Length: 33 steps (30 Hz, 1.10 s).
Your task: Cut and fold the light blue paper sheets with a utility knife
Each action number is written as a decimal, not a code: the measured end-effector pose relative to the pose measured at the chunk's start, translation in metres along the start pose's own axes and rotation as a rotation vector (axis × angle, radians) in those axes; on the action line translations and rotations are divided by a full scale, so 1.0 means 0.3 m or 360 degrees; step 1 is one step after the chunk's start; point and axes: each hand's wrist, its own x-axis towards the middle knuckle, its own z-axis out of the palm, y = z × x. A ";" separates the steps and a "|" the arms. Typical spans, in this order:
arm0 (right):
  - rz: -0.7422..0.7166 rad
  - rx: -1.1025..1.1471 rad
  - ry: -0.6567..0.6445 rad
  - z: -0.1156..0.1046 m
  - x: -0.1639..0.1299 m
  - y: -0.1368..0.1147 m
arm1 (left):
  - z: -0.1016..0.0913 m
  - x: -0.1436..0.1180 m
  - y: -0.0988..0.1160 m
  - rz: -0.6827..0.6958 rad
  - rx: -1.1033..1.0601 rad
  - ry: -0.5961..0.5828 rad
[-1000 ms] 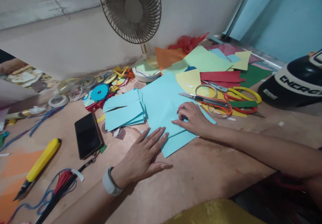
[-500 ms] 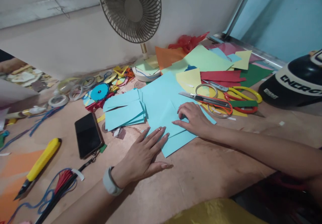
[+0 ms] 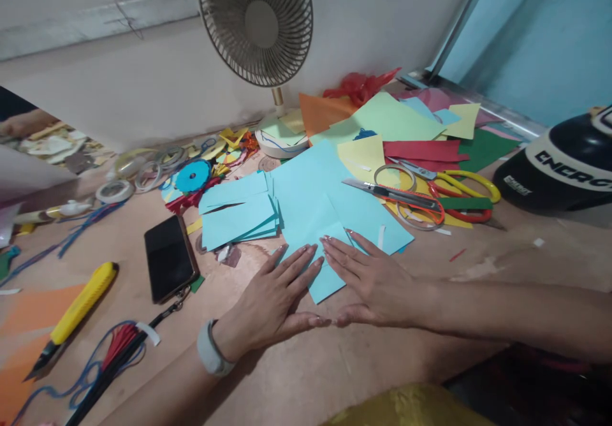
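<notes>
Head view looks down on a worn brown table (image 3: 392,349), with a yellow cloth (image 3: 406,407) at the near edge. On it, the left hand (image 3: 272,301), a pale watch at its wrist, and the right hand (image 3: 377,279) lie flat with fingers spread, thumbs almost meeting, fingertips side by side. Both press on the near corner of a folded blue sheet (image 3: 315,212) that runs away from them. Left of the hands lie a phone (image 3: 171,257) and a yellow knife (image 3: 76,311). Just beyond, a stack of blue strips (image 3: 236,215) sits beside the sheet. Right of it rest a cutter (image 3: 396,194), scissors (image 3: 454,187) and a black helmet (image 3: 564,164). Farther back are tape rolls (image 3: 143,171), loose coloured papers (image 3: 396,126) and a fan (image 3: 258,24) against the pale wall (image 3: 143,81).
</notes>
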 end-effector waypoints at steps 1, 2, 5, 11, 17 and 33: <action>-0.0001 -0.0025 0.0019 -0.006 -0.007 0.006 | -0.002 0.001 0.001 -0.0005 0.0009 -0.0005; 0.0009 -0.0049 0.0037 -0.012 -0.015 0.011 | -0.003 0.001 0.001 -0.0006 0.0013 -0.0006; 0.0076 -0.0114 0.0075 -0.029 -0.047 0.026 | -0.005 0.001 0.002 -0.0014 0.0000 -0.0001; 0.0201 -0.0153 0.0125 -0.034 -0.099 0.038 | -0.005 -0.002 0.001 -0.0026 -0.0023 -0.0018; 0.0187 -0.0104 0.0230 -0.044 -0.066 0.032 | -0.010 -0.002 0.008 -0.0017 -0.0039 0.0008; -0.0067 -0.0116 0.0101 -0.027 -0.084 0.055 | -0.069 -0.185 0.002 -0.0182 -0.0188 -0.0170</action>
